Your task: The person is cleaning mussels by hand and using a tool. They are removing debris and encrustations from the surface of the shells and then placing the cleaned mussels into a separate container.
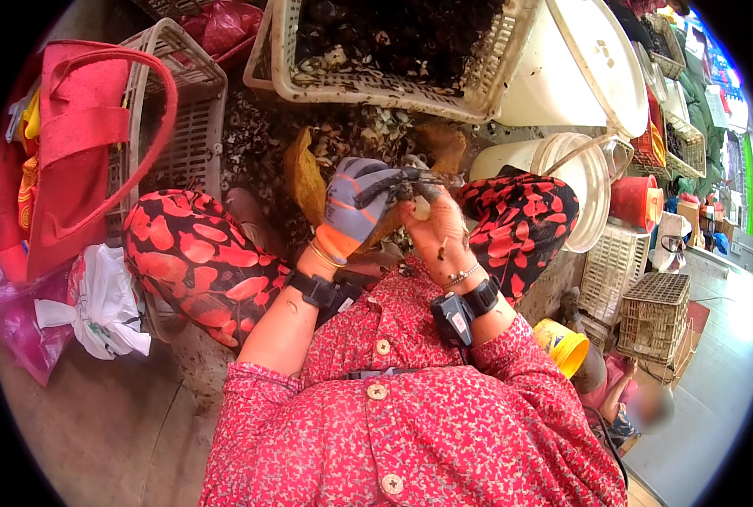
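Both my hands meet in front of my lap, fingers curled in close together. My left hand (353, 207) wears a grey and orange glove with dark, dirty fingertips; its fingers are closed at the spot where the hands touch, and what they grip is hidden. My right hand (438, 235) is bare, soiled and closed, with a small pale rounded piece (421, 208) held in it. Whether that piece is a peeled food or a shell part, I cannot tell. Beneath the hands lies a heap of dark and white scraps (347, 127) on the floor.
Ahead stands a plastic crate (385, 100) of dark lumps. White buckets (575, 160) stand at the right, beside stacked crates (657, 313) and a yellow pail (565, 349). A red bag (81, 135), an openwork crate (178, 144) and a white plastic bag (106, 304) are left. Another person (625, 401) sits lower right.
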The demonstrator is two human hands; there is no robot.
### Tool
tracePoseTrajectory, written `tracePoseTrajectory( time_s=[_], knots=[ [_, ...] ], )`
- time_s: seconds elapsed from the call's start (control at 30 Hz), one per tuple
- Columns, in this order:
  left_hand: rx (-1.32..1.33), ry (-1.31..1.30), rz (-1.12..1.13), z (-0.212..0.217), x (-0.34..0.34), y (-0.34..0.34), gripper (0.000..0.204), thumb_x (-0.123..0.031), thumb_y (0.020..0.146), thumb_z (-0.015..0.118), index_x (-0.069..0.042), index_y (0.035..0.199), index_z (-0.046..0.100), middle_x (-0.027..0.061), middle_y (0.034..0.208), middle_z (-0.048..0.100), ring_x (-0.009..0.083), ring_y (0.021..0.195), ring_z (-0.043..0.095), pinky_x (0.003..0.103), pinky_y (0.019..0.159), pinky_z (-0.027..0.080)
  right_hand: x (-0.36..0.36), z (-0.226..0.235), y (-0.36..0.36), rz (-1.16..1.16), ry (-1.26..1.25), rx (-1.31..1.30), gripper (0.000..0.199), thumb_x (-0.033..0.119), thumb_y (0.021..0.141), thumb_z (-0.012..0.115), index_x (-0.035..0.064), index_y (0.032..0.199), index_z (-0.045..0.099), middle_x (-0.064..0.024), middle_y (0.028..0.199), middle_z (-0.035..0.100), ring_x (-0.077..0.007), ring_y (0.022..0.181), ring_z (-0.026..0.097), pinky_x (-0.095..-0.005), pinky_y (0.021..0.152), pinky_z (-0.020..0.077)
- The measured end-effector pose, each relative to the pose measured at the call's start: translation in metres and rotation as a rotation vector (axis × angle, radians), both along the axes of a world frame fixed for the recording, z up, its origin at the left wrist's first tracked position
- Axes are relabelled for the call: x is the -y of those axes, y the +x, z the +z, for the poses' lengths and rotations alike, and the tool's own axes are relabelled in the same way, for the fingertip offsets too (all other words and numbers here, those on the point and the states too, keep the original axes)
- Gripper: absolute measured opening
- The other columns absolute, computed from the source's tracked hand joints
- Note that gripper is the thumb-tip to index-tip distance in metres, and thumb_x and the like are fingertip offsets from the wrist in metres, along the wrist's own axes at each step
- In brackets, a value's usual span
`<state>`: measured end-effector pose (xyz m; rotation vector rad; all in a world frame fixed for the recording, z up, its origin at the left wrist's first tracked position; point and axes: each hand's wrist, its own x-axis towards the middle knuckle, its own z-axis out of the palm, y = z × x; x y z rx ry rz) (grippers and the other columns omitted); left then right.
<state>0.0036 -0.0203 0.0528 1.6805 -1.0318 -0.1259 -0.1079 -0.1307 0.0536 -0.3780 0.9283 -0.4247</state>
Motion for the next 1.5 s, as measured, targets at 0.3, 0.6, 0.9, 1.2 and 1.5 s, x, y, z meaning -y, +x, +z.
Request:
tracePoseTrajectory(
  time_s=[0.3,0.6,0.9,1.2,1.5],
  knots=[
    [-0.328,-0.034,-0.042,-0.016,-0.007,0.001,0.028,0.002,0.076,0.055,-0.005,0.101,0.066,0.0083,0.097,0.063,0.0232,0.091,0.059,0.031,0.081,0.046,0.000,0.017,-0.012,0.270,-0.291,0.141,0.031,0.018,0.085,0.059,0.0058,0.112,0.051,-0.0067,0.106,0.057,-0.0192,0.086,0.057,-0.0317,0.067,0.0479],
    [-0.871,-0.181,-0.046,-0.036,-0.005,-0.001,0.024,0.001,0.081,0.053,-0.003,0.103,0.064,0.0053,0.096,0.062,0.0123,0.082,0.059,0.024,0.069,0.049,0.004,-0.009,-0.006,0.086,0.153,0.143,0.014,0.011,0.089,0.047,0.0133,0.101,0.054,-0.0039,0.103,0.060,-0.0190,0.087,0.055,-0.0298,0.059,0.0435],
    [-1.072,-0.050,0.008,-0.048,-0.007,0.001,0.024,-0.003,0.085,0.056,0.002,0.108,0.061,0.0057,0.101,0.065,0.0111,0.089,0.059,0.024,0.080,0.047,0.011,0.023,-0.003,0.332,-0.244,0.032,0.030,0.017,0.089,0.051,0.0070,0.117,0.053,-0.0025,0.105,0.060,-0.0140,0.090,0.055,-0.0285,0.068,0.0433],
    [-0.883,0.020,0.065,-0.068,-0.006,0.002,0.024,-0.006,0.085,0.056,0.000,0.108,0.062,0.0017,0.097,0.064,0.0086,0.083,0.057,0.021,0.075,0.045,0.065,0.054,0.037,0.472,0.048,0.124,0.027,0.037,0.088,0.055,0.0107,0.081,0.056,0.0024,0.067,0.049,-0.0097,0.060,0.046,-0.0210,0.045,0.0314],
    [-1.016,-0.021,0.146,-0.069,0.001,0.001,0.021,-0.001,0.083,0.055,-0.001,0.102,0.064,0.0033,0.092,0.065,0.0096,0.083,0.058,0.024,0.075,0.046,0.191,0.013,0.145,1.485,-2.165,-0.931,0.019,0.011,0.081,0.051,0.0061,0.097,0.060,-0.0153,0.080,0.061,-0.0354,0.078,0.060,-0.0408,0.063,0.0491]
  ],
)
